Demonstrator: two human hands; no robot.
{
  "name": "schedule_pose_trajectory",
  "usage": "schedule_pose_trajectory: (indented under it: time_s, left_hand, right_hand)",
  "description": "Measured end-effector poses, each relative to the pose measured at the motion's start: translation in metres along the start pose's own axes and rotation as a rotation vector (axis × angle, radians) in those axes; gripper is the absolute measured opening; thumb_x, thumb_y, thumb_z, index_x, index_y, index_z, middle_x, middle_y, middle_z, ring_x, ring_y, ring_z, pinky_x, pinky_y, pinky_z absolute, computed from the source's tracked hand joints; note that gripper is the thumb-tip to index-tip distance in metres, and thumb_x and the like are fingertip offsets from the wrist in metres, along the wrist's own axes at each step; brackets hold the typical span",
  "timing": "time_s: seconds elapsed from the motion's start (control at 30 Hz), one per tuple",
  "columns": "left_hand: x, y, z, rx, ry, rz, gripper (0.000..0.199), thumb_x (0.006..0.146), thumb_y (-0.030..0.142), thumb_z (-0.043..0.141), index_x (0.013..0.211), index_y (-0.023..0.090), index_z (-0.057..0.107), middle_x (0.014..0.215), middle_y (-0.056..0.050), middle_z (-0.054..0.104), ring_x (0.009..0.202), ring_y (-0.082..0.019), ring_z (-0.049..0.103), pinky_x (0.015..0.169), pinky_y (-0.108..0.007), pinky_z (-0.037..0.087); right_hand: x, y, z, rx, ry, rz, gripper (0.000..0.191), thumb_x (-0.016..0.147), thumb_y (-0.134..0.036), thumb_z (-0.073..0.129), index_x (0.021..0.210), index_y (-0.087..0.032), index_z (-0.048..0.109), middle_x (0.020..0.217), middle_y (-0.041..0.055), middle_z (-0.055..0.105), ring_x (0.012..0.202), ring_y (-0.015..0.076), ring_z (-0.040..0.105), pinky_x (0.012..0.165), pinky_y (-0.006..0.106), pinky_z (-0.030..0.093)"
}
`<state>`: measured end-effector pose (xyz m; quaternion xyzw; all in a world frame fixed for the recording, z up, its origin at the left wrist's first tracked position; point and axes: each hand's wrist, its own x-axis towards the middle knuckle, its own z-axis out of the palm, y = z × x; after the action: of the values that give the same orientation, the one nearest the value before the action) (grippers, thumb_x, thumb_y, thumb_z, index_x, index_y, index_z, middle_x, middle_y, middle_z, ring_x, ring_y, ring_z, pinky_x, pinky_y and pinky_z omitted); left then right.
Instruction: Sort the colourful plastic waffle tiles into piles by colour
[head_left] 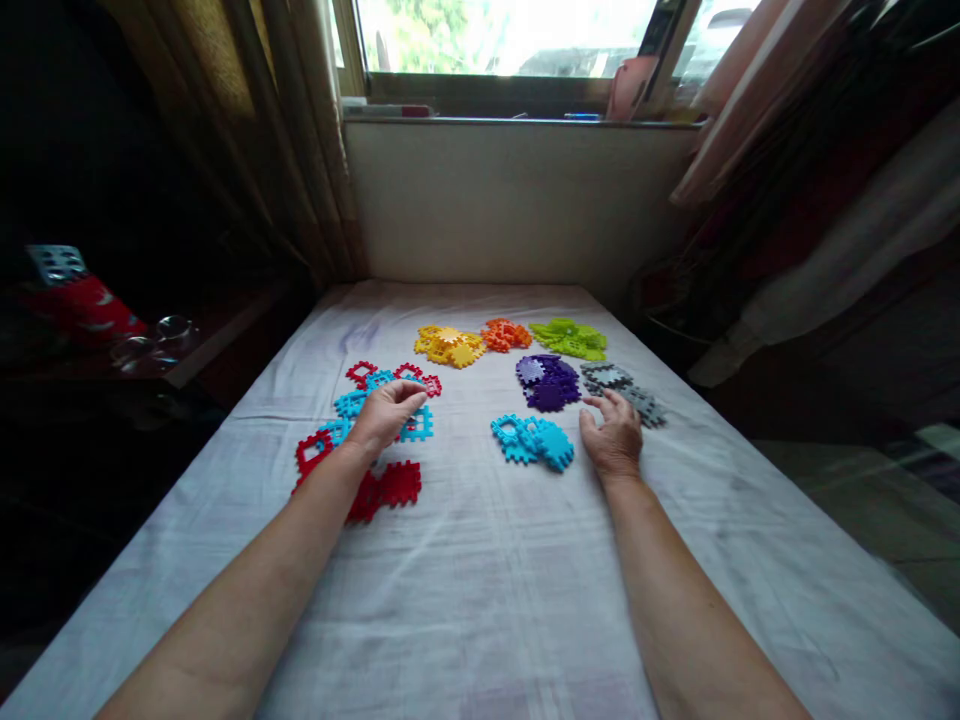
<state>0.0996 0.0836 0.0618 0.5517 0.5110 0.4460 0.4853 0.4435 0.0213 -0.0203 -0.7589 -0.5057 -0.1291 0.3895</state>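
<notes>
My left hand [386, 412] is over a mixed group of red and light-blue toothed plastic tiles on the left. Its thumb and fingers are pinched together, and whatever they hold is hidden. A red tile [433, 386] shows right beside the fingertips. Blue square frame tiles [418, 424] lie under and around the hand, and dark red tiles [402, 483] nearer me. My right hand [615, 440] is open, its fingers apart and bent at the near edge of the grey tiles [645, 405]. A light-blue pile [553, 443] is just left of it.
Purple [551, 385], yellow [450, 346], orange [506, 335] and lime-green tiles [570, 338] are in piles farther back. All rest on a pale sheet [480, 600]. Beyond stand a wall and window. A dark side table [202, 335] with glasses is at left; hanging clothes are at right.
</notes>
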Motion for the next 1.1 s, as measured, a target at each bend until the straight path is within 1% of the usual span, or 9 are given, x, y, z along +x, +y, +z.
schedule_pose_trajectory:
  time_s: [0.13, 0.23, 0.33, 0.43, 0.6, 0.7, 0.9, 1.0, 1.1]
  left_hand:
    - [0.001, -0.009, 0.069, 0.020, -0.098, -0.007, 0.043, 0.058, 0.050, 0.083, 0.081, 0.016, 0.072, 0.073, -0.002, 0.070, 0.062, -0.011, 0.060, 0.057, -0.024, 0.050]
    - [0.007, -0.012, 0.105, 0.072, -0.138, 0.014, 0.032, 0.070, 0.042, 0.077, 0.087, 0.016, 0.073, 0.077, -0.003, 0.071, 0.063, -0.012, 0.062, 0.059, -0.025, 0.051]
    - [0.013, -0.011, 0.124, 0.169, -0.160, 0.055, 0.021, 0.076, 0.033, 0.072, 0.088, 0.017, 0.074, 0.080, -0.004, 0.073, 0.069, -0.014, 0.065, 0.067, -0.027, 0.055]
    - [0.013, -0.009, 0.124, 0.307, -0.155, 0.131, 0.011, 0.076, 0.024, 0.072, 0.085, 0.020, 0.075, 0.088, -0.004, 0.075, 0.086, -0.018, 0.068, 0.086, -0.032, 0.054]
    - [0.003, -0.006, 0.082, 0.508, -0.133, 0.228, 0.012, 0.080, 0.024, 0.066, 0.087, 0.024, 0.075, 0.103, -0.004, 0.076, 0.106, -0.022, 0.066, 0.104, -0.038, 0.046]
    - [-0.003, -0.004, 0.034, 0.639, -0.095, 0.238, 0.019, 0.081, 0.026, 0.062, 0.094, 0.021, 0.075, 0.109, -0.008, 0.075, 0.109, -0.027, 0.065, 0.106, -0.043, 0.044]
    - [-0.026, -0.008, -0.072, 1.328, -0.159, 0.179, 0.051, 0.080, 0.048, 0.063, 0.125, 0.026, 0.067, 0.138, -0.009, 0.063, 0.133, -0.033, 0.052, 0.111, -0.050, 0.036]
    - [-0.038, -0.010, -0.094, 1.475, -0.241, 0.113, 0.064, 0.073, 0.052, 0.069, 0.132, 0.029, 0.063, 0.152, -0.009, 0.050, 0.145, -0.036, 0.036, 0.117, -0.055, 0.025]
    - [-0.040, -0.010, -0.094, 1.505, -0.272, 0.067, 0.061, 0.074, 0.051, 0.067, 0.131, 0.030, 0.063, 0.156, -0.009, 0.045, 0.148, -0.036, 0.031, 0.118, -0.055, 0.023]
  right_hand:
    - [-0.001, 0.003, 0.004, 0.053, 0.054, -0.002, 0.028, 0.079, -0.027, 0.053, 0.095, -0.019, 0.075, 0.119, 0.0136, 0.063, 0.111, 0.0289, 0.055, 0.101, 0.046, 0.044]
    - [0.000, 0.003, 0.006, 0.071, 0.055, 0.010, 0.027, 0.080, -0.027, 0.054, 0.094, -0.019, 0.075, 0.120, 0.0137, 0.064, 0.111, 0.0288, 0.055, 0.101, 0.046, 0.044]
    - [0.001, 0.002, 0.006, 0.085, 0.052, 0.025, 0.026, 0.081, -0.026, 0.054, 0.094, -0.018, 0.074, 0.121, 0.0142, 0.064, 0.112, 0.0290, 0.055, 0.102, 0.046, 0.044]
    - [0.001, 0.001, 0.005, 0.096, 0.039, 0.038, 0.026, 0.081, -0.025, 0.054, 0.096, -0.018, 0.074, 0.122, 0.0141, 0.063, 0.113, 0.0288, 0.055, 0.103, 0.046, 0.043]
    - [0.001, 0.001, 0.005, 0.104, 0.037, 0.058, 0.025, 0.081, -0.024, 0.054, 0.095, -0.018, 0.074, 0.122, 0.0146, 0.063, 0.114, 0.0290, 0.055, 0.104, 0.047, 0.042]
    - [0.002, 0.001, 0.006, 0.114, 0.036, 0.059, 0.026, 0.081, -0.025, 0.054, 0.095, -0.018, 0.074, 0.122, 0.0150, 0.063, 0.115, 0.0295, 0.054, 0.104, 0.047, 0.042]
    - [0.002, 0.003, 0.004, 0.103, 0.009, 0.057, 0.028, 0.080, -0.026, 0.054, 0.096, -0.018, 0.075, 0.121, 0.0151, 0.063, 0.114, 0.0302, 0.055, 0.104, 0.048, 0.043]
    - [0.001, 0.003, 0.004, 0.096, 0.004, 0.051, 0.028, 0.080, -0.027, 0.054, 0.096, -0.018, 0.075, 0.121, 0.0154, 0.063, 0.114, 0.0306, 0.055, 0.103, 0.048, 0.043]
    - [0.000, 0.004, 0.003, 0.091, 0.008, 0.052, 0.028, 0.080, -0.027, 0.054, 0.096, -0.018, 0.075, 0.122, 0.0156, 0.063, 0.114, 0.0307, 0.055, 0.103, 0.048, 0.044]
